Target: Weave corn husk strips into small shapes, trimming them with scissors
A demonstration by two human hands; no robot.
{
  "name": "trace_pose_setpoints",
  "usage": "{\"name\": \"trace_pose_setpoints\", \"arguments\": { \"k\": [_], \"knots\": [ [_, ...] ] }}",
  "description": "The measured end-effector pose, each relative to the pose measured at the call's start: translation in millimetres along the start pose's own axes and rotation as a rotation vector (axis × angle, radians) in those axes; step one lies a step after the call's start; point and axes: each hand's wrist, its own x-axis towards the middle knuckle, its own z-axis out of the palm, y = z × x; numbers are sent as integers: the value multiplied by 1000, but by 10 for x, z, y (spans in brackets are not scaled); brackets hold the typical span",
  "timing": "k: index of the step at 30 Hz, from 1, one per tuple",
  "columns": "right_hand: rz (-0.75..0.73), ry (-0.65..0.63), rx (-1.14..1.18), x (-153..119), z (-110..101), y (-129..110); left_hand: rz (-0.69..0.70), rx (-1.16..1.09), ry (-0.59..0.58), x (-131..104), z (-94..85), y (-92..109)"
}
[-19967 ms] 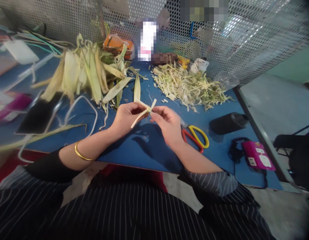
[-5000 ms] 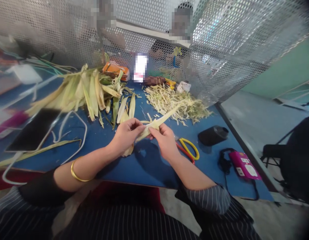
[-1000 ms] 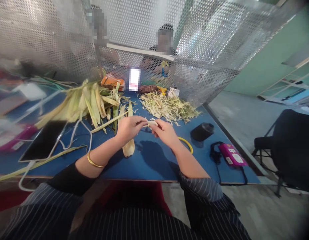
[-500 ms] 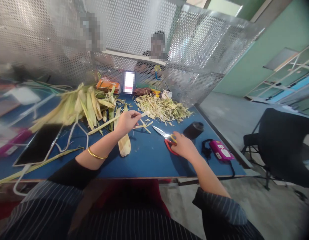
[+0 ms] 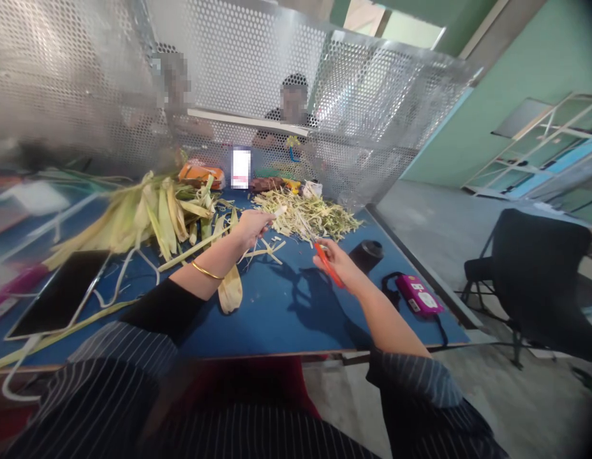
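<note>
My left hand [image 5: 256,227] pinches a small pale strip of husk [image 5: 280,211] at its fingertips. To the right, my right hand [image 5: 335,262] is closed around the red handles of the scissors [image 5: 328,262], raised over the blue table, blades pointing up and left. Behind both hands lies a heap of shredded husk [image 5: 319,218]. A few thin cut strips [image 5: 270,250] rest on the table below the left hand. One broad husk piece [image 5: 230,291] lies flat beneath the left wrist. Long husks [image 5: 157,213] are piled at the left.
A black spool [image 5: 367,255] and a purple box [image 5: 419,295] with a strap stand at the right. At left lie a dark tablet [image 5: 61,293] and white cables. Behind the perforated metal screen [image 5: 258,57] two people are visible. A black chair [image 5: 540,280] stands on the right.
My right hand has lifted the scissors off the tabletop area and turned them upward. My left hand still pinches a strip. The view has shifted slightly.
</note>
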Motion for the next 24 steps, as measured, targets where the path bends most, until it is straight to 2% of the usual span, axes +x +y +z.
{"name": "trace_pose_setpoints", "arguments": {
  "k": [4, 8, 14, 17, 19, 22, 24],
  "knots": [
    [-74, -3, -135, 218, 85, 7, -2, 7, 17, 56, 30, -34],
    [-140, 30, -239, 358, 152, -16, 3, 53, -39, 66, 47, -38],
    [-144, 88, -236, 436, 170, -38, 14, 94, -88, 71, 72, -59],
    [-145, 178, -374, 352, 126, -15, 17, 73, -53, 46, 38, -24],
    [-147, 233, -584, 237, 82, 27, 7, 29, -32, -14, -15, 28],
    [-100, 204, -919, 1, 20, 128, -48, -77, -67, -168, -124, 119],
    [-42, 168, -1064, -153, -5, 199, -80, -139, -116, -289, -190, 168]
  ]
}}
